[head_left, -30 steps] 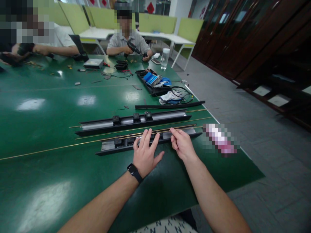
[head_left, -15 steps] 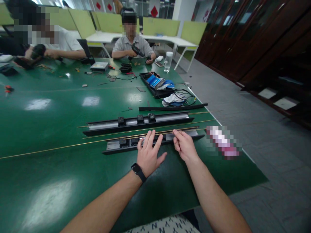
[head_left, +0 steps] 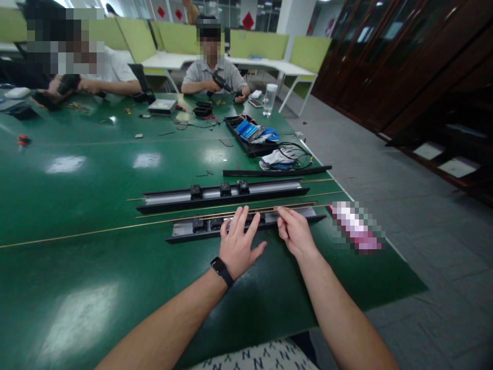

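My left hand [head_left: 239, 249] is spread palm down over the near black-edged channel [head_left: 185, 238], its fingertips touching or just above the thin brass rods there. My right hand [head_left: 296, 231] is closed, thumb and index finger pinching a thin brass rod [head_left: 254, 210] above the right part of this channel. A longer brass rod [head_left: 96, 233] runs far out to the left across the table. Small black blocks [head_left: 198, 223] sit inside the near channel, some hidden behind my left fingers. A similar channel [head_left: 231, 200] with three black blocks [head_left: 225, 188] lies just beyond.
Behind the channels lie a black strip [head_left: 277, 171], gloves [head_left: 279, 158] and a black tray [head_left: 252, 150] with blue items. A pink-and-white item [head_left: 356, 226] lies near the table's right edge. Two people work across the green table [head_left: 154, 298]; one holds a power drill [head_left: 221, 81].
The whole view has shifted slightly. Both hands keep nearly the same pose over the near channel, the right one still pinching.
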`<state>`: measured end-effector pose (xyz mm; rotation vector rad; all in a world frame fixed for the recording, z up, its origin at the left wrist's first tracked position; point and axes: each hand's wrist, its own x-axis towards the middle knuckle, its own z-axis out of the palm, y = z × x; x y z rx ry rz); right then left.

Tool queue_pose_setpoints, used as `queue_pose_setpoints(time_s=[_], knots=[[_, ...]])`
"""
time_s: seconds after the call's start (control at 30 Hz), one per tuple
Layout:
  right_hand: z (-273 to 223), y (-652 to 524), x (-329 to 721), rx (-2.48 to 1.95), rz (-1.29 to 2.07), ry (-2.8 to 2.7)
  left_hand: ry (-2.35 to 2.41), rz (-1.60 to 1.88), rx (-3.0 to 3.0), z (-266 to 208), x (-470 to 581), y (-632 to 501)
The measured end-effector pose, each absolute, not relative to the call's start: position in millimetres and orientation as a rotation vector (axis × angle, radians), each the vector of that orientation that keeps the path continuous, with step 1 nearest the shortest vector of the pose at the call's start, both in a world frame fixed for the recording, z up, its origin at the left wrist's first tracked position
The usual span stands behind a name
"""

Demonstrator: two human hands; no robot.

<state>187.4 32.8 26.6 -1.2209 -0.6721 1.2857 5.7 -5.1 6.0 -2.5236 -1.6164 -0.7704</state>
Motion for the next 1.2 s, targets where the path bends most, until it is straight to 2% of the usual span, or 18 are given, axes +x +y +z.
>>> queue_pose_setpoints(time_s=[0.77, 1.2], knots=[[26.5, 34.6, 183.3, -1.257, 1.22, -0.62, -1.621, -0.77, -2.521, 7.2, 6.2, -5.5], [26.0, 34.7, 188.2, -1.215, 1.289, -0.642, -1.625, -0.765, -2.525, 6.2, 6.0, -5.0]])
